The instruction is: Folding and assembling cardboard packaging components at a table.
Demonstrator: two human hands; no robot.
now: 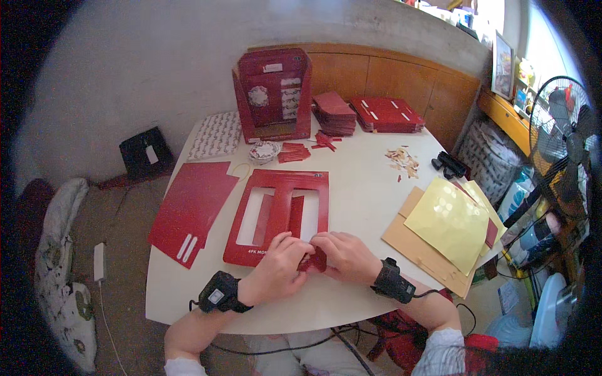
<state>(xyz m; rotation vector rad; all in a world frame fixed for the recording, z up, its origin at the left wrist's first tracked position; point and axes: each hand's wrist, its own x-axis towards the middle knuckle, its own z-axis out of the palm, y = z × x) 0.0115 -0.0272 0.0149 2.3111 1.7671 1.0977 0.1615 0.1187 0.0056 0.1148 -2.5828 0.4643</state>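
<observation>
Both hands meet at the near edge of the white desk (351,200), over the lower right corner of a flat red die-cut cardboard frame with two rectangular windows (278,216). The left hand (279,271) curls its fingers down onto the card; the right hand (342,255) pinches the same corner, hiding it. How firmly either grips cannot be told. A plain red cardboard sheet (191,210) overhangs the left edge, and yellow sheets (448,222) overhang the right.
</observation>
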